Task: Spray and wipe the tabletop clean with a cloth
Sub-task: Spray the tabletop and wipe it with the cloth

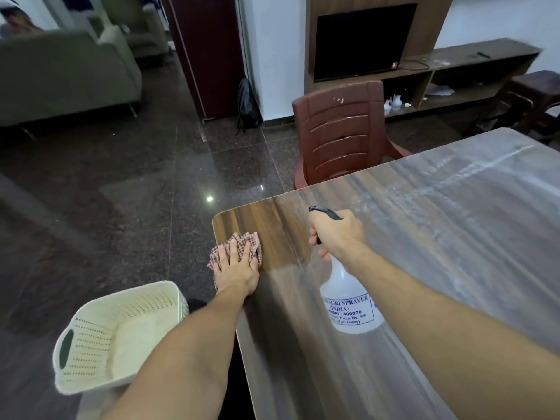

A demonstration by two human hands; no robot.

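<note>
Your left grip (pixel 235 269) lies flat on the cloth (pixel 256 244) with fingers straight and spread, curled round nothing. That flat palm suits wiping: it spreads pressure across the whole bunched rag. The cloth sits on the tabletop (pixel 424 237) at its left edge, just short of the far-left corner, with some folds hanging over that edge. Its longer side seems to run along the left edge, though it is too crumpled to be sure.

Your right grip (pixel 336 234) is wrapped tightly round the neck of the bottle (pixel 351 301), fingers curled under the black spray head, probably so that a finger can reach the trigger. You hold the bottle over the tabletop, right of the cloth and well in from the left edge. Whether its base touches the surface you cannot tell.

The bottle's long axis runs from its base, nearest you, up and away to the head, so it leans forward. The nozzle (pixel 315 209) points away and to the left, towards the dark wood by the far-left corner. That patch looks wiped, while a pale haze covers the tabletop to the right, so most of the job seems left to do.

A basket (pixel 121 334) stands on the floor beside the left edge.
</note>
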